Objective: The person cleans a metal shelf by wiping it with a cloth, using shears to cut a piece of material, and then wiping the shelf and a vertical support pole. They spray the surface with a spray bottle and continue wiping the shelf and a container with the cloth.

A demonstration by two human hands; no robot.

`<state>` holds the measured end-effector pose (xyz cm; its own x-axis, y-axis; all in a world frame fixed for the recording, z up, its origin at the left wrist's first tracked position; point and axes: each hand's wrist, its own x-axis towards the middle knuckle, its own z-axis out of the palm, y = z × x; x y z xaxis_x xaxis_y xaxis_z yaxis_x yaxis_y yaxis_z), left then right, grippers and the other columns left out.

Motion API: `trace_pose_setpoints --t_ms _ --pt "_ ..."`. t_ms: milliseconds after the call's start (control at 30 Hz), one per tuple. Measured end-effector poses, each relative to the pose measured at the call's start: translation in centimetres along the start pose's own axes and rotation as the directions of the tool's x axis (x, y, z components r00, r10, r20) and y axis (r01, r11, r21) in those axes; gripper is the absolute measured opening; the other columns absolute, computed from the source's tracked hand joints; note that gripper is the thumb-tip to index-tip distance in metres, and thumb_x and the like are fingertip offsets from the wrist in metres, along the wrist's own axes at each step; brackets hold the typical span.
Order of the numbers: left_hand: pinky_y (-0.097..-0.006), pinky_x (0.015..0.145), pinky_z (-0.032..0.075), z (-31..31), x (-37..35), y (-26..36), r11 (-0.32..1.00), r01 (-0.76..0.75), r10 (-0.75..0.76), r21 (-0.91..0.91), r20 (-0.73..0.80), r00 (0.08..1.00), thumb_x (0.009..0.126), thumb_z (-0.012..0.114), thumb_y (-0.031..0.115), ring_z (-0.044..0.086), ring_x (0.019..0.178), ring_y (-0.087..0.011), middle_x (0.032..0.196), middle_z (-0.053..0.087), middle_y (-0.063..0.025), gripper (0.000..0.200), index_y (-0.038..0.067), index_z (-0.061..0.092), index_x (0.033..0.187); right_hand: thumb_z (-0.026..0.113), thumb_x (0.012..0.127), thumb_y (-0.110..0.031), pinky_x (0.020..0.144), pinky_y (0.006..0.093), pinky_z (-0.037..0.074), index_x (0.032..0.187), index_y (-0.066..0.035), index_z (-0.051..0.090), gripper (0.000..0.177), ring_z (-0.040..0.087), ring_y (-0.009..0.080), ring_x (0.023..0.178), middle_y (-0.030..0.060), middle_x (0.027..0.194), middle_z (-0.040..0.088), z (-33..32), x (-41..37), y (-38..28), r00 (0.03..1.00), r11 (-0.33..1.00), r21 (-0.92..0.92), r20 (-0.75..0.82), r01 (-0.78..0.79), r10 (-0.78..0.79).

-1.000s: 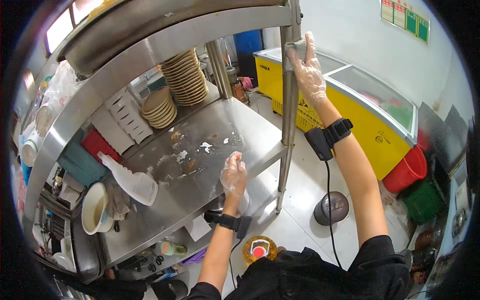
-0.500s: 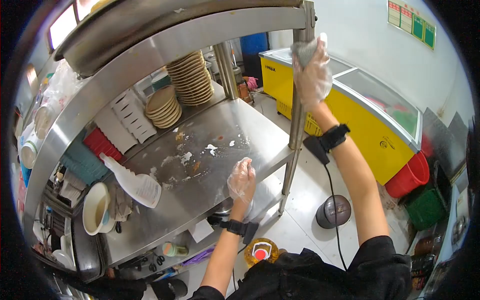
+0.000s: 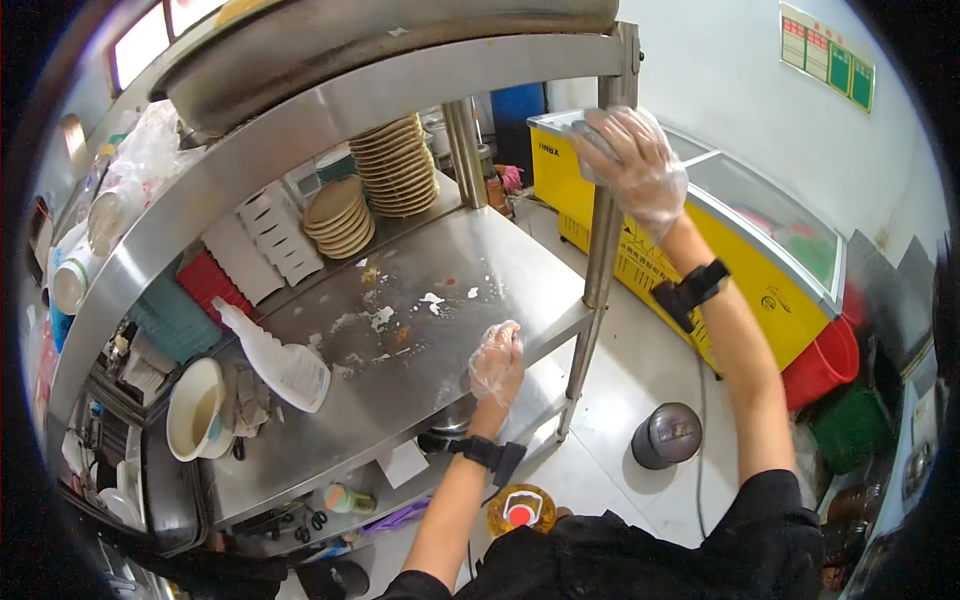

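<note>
My right hand (image 3: 645, 170), in a clear plastic glove, presses a grey scouring pad (image 3: 592, 135) against the upright metal post (image 3: 605, 235) of the shelf unit. The fingers wrap over the pad and hide much of it. My left hand (image 3: 497, 362), gloved too, hovers by the front edge of the steel shelf (image 3: 400, 385) with its fingers curled together; no object shows in it. White foam patches (image 3: 383, 318) and brown spots are spread over this shelf. A white spray bottle (image 3: 290, 370) lies tilted on the shelf, left of my left hand.
Stacked plates (image 3: 392, 170), white trays (image 3: 275, 240) and a cream bowl (image 3: 195, 410) occupy the shelf's back and left. A large metal pan (image 3: 390, 55) sits above. Beyond the post is a yellow chest freezer (image 3: 740, 285). On the floor stand a dark round container (image 3: 667, 436) and an oil jug (image 3: 520, 510).
My right hand has moved down the post with the pad and turned, its fingers now pointing left across it. My left hand stays curled, slightly further right in view. The whole view has shifted slightly.
</note>
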<state>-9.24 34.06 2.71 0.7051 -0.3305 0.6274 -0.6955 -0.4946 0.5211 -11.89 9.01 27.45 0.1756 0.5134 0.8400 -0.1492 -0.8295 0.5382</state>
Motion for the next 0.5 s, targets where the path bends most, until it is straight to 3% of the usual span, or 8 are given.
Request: trace_pose_setpoints --t_ms 33,133,233,267,333,367,433,500 --pt "-0.0409 0.086 0.051 0.2 -0.1 -0.2 1.0 -0.011 0.011 -0.001 -0.01 1.0 0.088 0.055 0.016 0.063 0.098 -0.0301 0.105 0.065 -0.0091 0.023 0.01 0.063 0.109 0.064 0.081 -0.018 0.112 0.0353 0.04 0.13 -0.031 0.06 0.051 0.049 0.0202 0.124 -0.0032 0.127 0.056 0.0 1.4 1.5 0.989 0.989 -0.064 0.083 0.13 -0.125" --pt "-0.0413 0.086 0.051 0.6 -0.2 -0.6 0.999 -0.034 0.034 0.014 -0.028 0.999 0.088 0.055 0.016 0.063 0.099 -0.0301 0.105 0.065 -0.0093 0.022 0.01 0.062 0.108 0.06 0.085 -0.013 0.112 0.0346 0.04 0.125 -0.021 0.061 0.04 0.049 0.0193 0.123 -0.0011 0.124 0.058 -0.1 3.6 3.4 0.956 0.979 0.009 0.214 0.203 -0.2" --pt "-0.0411 0.086 0.051 0.6 -0.5 -0.4 0.998 -0.04 0.041 0.041 -0.022 0.999 0.089 0.054 0.017 0.063 0.101 -0.0297 0.106 0.065 -0.009 0.021 0.01 0.062 0.107 0.079 0.064 -0.017 0.115 0.0409 0.037 0.126 -0.017 0.056 0.066 0.046 0.0273 0.13 0.0056 0.13 0.055 -0.6 3.5 3.3 0.889 0.98 0.098 0.411 0.174 -0.2" --pt "-0.0411 0.086 0.051 0.5 -0.3 -0.3 0.998 -0.04 0.041 0.055 -0.016 0.999 0.09 0.054 0.017 0.062 0.101 -0.0294 0.107 0.065 -0.0087 0.02 0.01 0.062 0.107 0.078 0.067 -0.029 0.117 0.0415 0.035 0.129 -0.015 0.055 0.067 0.043 0.0283 0.134 0.0085 0.131 0.054 0.0 2.1 3.2 0.854 0.968 0.135 0.456 0.211 -0.25" --pt "-0.0412 0.087 0.051 0.4 -0.3 0.1 0.996 -0.018 0.017 0.084 0.01 1.0 0.09 0.053 0.017 0.062 0.102 -0.0293 0.108 0.065 -0.0085 0.019 0.01 0.062 0.106 0.072 0.075 -0.038 0.117 0.0434 0.035 0.129 -0.013 0.055 0.062 0.04 0.0292 0.137 0.0093 0.132 0.054 2.3 -2.2 2.0 0.828 0.947 0.022 0.479 0.322 -0.292" --pt "-0.0413 0.087 0.051 0.3 -0.3 0.1 0.993 0.01 -0.015 0.117 0.04 0.999 0.091 0.053 0.018 0.062 0.102 -0.0292 0.108 0.064 -0.0083 0.019 0.011 0.062 0.105 0.067 0.08 -0.043 0.115 0.046 0.036 0.127 -0.011 0.055 0.057 0.041 0.0312 0.136 0.0104 0.132 0.054 2.6 -3.9 0.6 0.802 0.967 0.107 0.543 0.229 -0.25" --pt "-0.0417 0.087 0.051 0.4 0.0 0.1 0.992 -0.015 0.013 0.125 0.017 1.0 0.092 0.052 0.019 0.062 0.102 -0.0292 0.108 0.064 -0.0082 0.019 0.011 0.062 0.105 0.067 0.083 -0.036 0.114 0.0438 0.039 0.125 -0.012 0.057 0.049 0.045 0.0324 0.134 0.0101 0.131 0.056 5.3 -9.5 -1.2 0.815 0.94 0.317 0.507 0.127 -0.281" --pt "-0.042 0.087 0.051 0.6 -0.3 -0.1 0.991 -0.032 0.033 0.129 -0.001 0.999 0.093 0.051 0.021 0.062 0.102 -0.0293 0.107 0.064 -0.0081 0.019 0.012 0.062 0.106 0.065 0.085 -0.028 0.113 0.0386 0.04 0.121 -0.011 0.058 0.041 0.048 0.0322 0.131 0.0098 0.128 0.058 2.5 -9.8 -4.8 0.61 0.885 0.106 0.687 0.454 -0.395"
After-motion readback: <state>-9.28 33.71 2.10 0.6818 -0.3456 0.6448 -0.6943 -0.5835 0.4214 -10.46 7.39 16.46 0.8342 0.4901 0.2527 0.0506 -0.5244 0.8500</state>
